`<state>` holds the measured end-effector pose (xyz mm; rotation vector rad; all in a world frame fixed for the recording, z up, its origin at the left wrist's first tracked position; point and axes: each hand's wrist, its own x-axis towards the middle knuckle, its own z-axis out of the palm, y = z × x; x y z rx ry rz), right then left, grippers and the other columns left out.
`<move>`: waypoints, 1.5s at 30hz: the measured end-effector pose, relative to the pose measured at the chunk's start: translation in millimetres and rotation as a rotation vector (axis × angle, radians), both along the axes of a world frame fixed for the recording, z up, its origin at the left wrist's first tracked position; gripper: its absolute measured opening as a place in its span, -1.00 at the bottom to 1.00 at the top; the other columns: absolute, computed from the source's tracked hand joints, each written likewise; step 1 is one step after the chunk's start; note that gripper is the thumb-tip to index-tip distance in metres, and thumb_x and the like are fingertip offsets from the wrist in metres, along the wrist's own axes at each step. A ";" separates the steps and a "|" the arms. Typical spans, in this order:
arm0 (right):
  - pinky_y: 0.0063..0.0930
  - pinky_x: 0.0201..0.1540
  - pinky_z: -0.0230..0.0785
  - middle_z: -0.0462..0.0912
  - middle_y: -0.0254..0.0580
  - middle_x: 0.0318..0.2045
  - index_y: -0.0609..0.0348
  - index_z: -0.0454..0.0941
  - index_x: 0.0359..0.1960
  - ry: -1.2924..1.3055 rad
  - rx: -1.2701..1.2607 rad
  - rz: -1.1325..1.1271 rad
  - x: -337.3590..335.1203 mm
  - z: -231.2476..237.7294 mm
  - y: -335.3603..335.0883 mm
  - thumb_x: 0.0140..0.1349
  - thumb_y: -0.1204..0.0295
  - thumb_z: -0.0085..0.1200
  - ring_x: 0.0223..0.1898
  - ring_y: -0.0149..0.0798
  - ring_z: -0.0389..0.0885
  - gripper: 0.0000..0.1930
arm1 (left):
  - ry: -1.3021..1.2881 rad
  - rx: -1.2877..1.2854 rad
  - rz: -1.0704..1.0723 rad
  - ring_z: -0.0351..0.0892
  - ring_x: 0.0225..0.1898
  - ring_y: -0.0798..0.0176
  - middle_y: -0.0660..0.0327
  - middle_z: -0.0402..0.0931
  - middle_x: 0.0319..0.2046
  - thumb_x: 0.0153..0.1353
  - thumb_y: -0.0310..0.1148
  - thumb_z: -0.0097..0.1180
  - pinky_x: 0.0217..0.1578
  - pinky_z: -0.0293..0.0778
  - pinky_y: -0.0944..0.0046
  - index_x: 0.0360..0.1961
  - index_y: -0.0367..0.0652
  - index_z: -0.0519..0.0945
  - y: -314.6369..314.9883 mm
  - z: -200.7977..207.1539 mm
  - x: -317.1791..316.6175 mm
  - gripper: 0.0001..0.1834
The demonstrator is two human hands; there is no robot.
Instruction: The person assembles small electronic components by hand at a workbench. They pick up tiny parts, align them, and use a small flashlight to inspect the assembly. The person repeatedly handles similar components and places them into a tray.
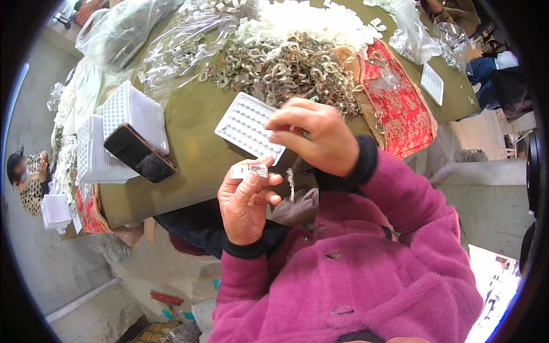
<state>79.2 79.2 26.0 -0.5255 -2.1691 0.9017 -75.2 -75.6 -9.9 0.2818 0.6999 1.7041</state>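
My left hand (245,207) pinches a small white and clear plastic piece (249,171) between thumb and fingers, at the near edge of a white tray. A short greyish twisted strand (290,185) hangs just right of it; I cannot tell what it is attached to. My right hand (320,136) is over the tray's right side, its fingers bent together. A bit of red and green shows between those fingers, too small to name. Under both hands, the white tray (243,117) lies tilted on the green tabletop, with rows of small raised bumps.
Beyond the tray is a heap of grey-brown looped strands (286,68), with white pieces (314,23) behind. Red patterned cloth (394,108) lies to the right. At left, a dark phone (139,152) leans on stacked white trays (137,111). Other people are at the table's far ends.
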 end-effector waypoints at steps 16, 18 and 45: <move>-0.16 -0.25 0.56 0.59 -0.06 -0.31 0.19 0.54 -0.29 -0.353 0.414 -0.060 -91.5 -16.2 24.0 0.28 0.41 0.13 -0.31 0.02 0.66 -0.88 | 0.134 -0.094 0.075 0.66 -0.36 0.25 0.03 0.68 -0.20 0.32 -0.63 0.14 -0.41 0.58 0.31 0.05 -0.38 0.61 2.1 -13.3 -14.1 -0.72; -0.13 -0.22 0.53 0.60 -0.02 -0.32 0.21 0.58 -0.27 -0.192 0.261 -0.057 -66.2 -7.9 11.3 0.33 0.39 0.11 -0.29 0.05 0.65 -0.86 | 0.205 -0.143 0.087 0.67 -0.33 0.28 0.05 0.68 -0.16 0.34 -0.62 0.18 -0.36 0.65 0.29 0.11 -0.43 0.58 1.6 -7.7 -2.8 -0.68; -0.57 -0.27 0.46 0.71 -0.31 -0.34 0.31 0.64 -0.25 -0.002 -0.814 0.038 25.8 11.7 -55.4 0.45 0.43 0.19 -0.31 -0.52 0.63 -0.84 | 0.521 0.025 0.176 0.71 -0.09 0.23 0.08 0.64 0.00 0.27 -0.73 0.27 -0.09 0.71 0.24 0.17 -0.42 0.56 -2.6 -3.3 39.7 -0.57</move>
